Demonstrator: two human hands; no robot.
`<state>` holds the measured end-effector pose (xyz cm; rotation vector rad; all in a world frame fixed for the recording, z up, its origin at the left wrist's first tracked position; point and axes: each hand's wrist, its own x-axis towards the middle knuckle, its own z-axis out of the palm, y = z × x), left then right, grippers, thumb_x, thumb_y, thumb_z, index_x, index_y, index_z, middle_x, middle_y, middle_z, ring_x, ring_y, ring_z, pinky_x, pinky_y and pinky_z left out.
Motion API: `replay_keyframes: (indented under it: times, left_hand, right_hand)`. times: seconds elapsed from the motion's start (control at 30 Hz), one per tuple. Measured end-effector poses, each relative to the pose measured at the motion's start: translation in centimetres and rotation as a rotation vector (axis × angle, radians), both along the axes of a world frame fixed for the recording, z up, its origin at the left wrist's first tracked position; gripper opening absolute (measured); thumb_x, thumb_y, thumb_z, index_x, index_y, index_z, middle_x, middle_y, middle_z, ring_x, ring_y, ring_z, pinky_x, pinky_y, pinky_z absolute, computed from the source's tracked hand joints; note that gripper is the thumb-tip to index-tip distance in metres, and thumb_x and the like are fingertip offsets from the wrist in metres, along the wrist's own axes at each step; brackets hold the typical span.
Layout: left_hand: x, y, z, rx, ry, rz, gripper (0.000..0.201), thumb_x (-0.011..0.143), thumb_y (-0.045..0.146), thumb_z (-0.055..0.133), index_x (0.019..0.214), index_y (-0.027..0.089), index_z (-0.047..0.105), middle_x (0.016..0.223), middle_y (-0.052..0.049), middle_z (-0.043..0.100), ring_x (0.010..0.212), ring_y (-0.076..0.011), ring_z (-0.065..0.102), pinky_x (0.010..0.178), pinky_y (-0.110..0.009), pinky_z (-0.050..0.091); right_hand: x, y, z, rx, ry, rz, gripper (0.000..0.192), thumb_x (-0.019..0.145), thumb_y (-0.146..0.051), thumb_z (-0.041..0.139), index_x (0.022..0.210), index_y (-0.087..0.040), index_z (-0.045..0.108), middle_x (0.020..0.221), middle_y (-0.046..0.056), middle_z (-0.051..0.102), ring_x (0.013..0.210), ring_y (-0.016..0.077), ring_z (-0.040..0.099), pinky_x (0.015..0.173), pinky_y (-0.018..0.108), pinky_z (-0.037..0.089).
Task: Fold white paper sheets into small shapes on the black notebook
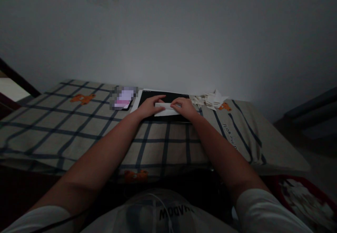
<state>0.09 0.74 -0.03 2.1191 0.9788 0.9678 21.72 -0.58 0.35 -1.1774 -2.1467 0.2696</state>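
Observation:
A folded strip of white paper (163,112) lies over a black sheet or board (164,95) on the cloth-covered table. My left hand (149,107) is at the paper's left end, its thumb pressing on it and the index finger stretched out beyond. At the right end, my right hand (185,107) pinches the paper's upper edge between thumb and fingertips. That edge looks folded over in a narrow band. Some of the fingers are hidden behind the paper and the hands.
A phone (123,99), partly blurred out, lies left of the board. Folded white paper pieces (212,99) are heaped to the right. The checked tablecloth (86,124) has wrinkles on its right side. A wall (168,36) stands behind; a red container (305,198) holding pale scraps is at lower right.

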Motion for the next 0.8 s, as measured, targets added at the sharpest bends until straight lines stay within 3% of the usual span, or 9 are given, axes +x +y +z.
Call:
replay_keyframes:
  times: [0.23, 0.43, 0.8]
  left_hand:
    - [0.0, 0.4, -0.07, -0.119, -0.081, 0.06, 0.066, 0.065, 0.028, 0.07, 0.127, 0.017, 0.051, 0.103, -0.008, 0.064, 0.08, -0.0159, 0.059, 0.072, -0.028, 0.046]
    - [0.62, -0.29, 0.46, -0.343, -0.343, 0.036, 0.073, 0.064, 0.029, 0.073, 0.13, 0.013, 0.046, 0.096, -0.008, 0.065, 0.075, -0.0139, 0.059, 0.067, -0.026, 0.046]
    - [0.64, -0.44, 0.36, -0.405, -0.387, 0.095, 0.059, 0.068, 0.022, 0.07, 0.123, 0.014, 0.053, 0.074, -0.002, 0.062, 0.057, -0.0096, 0.054, 0.052, -0.02, 0.04]
  right_hand:
    - [0.17, 0.35, -0.21, -0.079, 0.157, -0.018, 0.024, 0.076, -0.034, 0.063, 0.093, -0.018, 0.068, 0.09, 0.005, 0.067, 0.083, 0.0159, 0.058, 0.077, 0.029, 0.043]
    - [0.13, 0.53, -0.3, -0.171, 0.158, -0.035, 0.031, 0.075, -0.038, 0.063, 0.095, -0.015, 0.07, 0.079, 0.005, 0.067, 0.067, 0.0128, 0.054, 0.061, 0.025, 0.04]
    - [-0.18, 0.28, -0.41, -0.26, 0.173, 0.021, 0.026, 0.073, -0.038, 0.064, 0.081, -0.014, 0.071, 0.076, 0.005, 0.068, 0.065, 0.0127, 0.056, 0.058, 0.023, 0.04]
